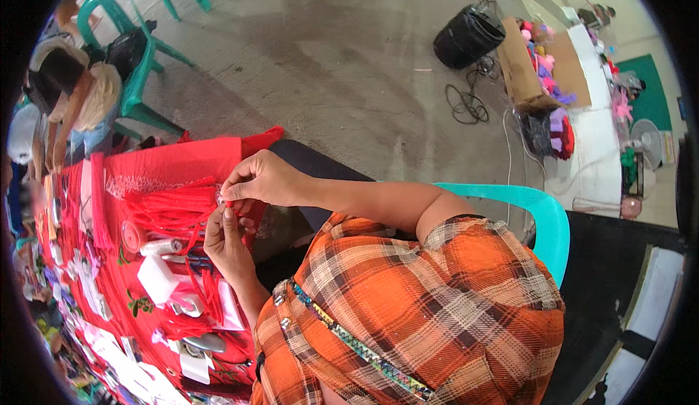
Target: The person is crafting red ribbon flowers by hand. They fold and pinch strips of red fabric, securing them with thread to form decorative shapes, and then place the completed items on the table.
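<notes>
My right hand point(271, 179) and my left hand point(231, 246) meet over the near edge of a red-covered table point(175, 161). Thumb and fingers of both are closed in a pinch on a small red piece point(229, 204), apparently a red pipe cleaner; most of it is hidden by the fingers. Right beside the hands lies a bundle of long red pipe cleaners point(171, 210). Close to my left hand are a white roll point(160, 247), a red ring-shaped roll point(133, 236) and a white box-like block point(156, 280).
Green leaf sprigs point(140, 304) and a grey rounded object point(205, 342) lie farther along the table. Another person point(80, 99) sits at its far side near a green chair point(135, 92). A black bin point(470, 35), cables and a cardboard box point(528, 77) of colourful fuzzy items stand beyond the floor.
</notes>
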`<state>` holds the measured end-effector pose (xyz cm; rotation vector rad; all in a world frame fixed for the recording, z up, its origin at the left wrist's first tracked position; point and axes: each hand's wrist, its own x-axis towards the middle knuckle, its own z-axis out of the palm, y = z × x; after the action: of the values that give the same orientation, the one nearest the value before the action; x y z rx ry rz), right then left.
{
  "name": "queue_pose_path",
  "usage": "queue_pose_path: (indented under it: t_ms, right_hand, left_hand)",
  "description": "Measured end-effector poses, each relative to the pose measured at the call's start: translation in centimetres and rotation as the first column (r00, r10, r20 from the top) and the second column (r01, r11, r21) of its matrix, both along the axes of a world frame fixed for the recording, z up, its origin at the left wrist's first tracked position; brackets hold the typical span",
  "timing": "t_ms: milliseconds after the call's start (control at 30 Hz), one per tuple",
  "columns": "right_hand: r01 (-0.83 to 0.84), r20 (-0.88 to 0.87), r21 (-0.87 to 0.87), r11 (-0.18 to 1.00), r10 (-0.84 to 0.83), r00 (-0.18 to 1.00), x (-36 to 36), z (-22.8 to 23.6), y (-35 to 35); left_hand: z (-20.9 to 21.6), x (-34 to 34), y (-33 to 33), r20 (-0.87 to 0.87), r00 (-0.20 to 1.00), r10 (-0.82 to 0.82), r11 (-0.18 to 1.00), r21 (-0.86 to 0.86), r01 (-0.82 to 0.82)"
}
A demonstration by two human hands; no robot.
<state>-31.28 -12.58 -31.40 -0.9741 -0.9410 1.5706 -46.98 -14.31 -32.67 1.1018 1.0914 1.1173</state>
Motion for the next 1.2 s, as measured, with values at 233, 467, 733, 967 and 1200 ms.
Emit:
queue_pose_path:
  t_ms: [233, 467, 733, 967, 1200]
  right_hand:
    - [0.098, 0.200, 0.169, 0.981, -0.131, 0.971, 2.0, 0.6, -2.0]
    - [0.191, 0.369, 0.557, 0.808, -0.447, 0.815, 3.6, 1.8, -3.0]
    - [0.406, 0.207, 0.275, 0.871, -0.466, 0.860, 8.3, 6.8, -7.8]
    - [0.529, 0.133, 0.351, 0.773, -0.600, 0.789, 12.2, 9.2, -13.3]
    - [0.529, 0.159, 0.461, 0.712, -0.653, 0.741, 12.0, 13.2, -15.7]
  left_hand:
    - [0.1, 1.8, -0.7, -0.060, 0.996, -0.072, 0.997, 0.027, 0.073]
    - [2.4, 4.6, -1.0, -0.089, 0.989, -0.118, 0.990, 0.062, 0.123]
    - [3.9, 9.3, -1.0, 0.307, 0.775, -0.552, 0.824, 0.059, 0.563]
    - [7.4, 13.5, -4.7, 0.077, 0.645, -0.761, 0.641, 0.251, 0.726]
    - [11.1, 14.1, -6.5, -0.052, 0.649, -0.759, 0.574, 0.419, 0.704]
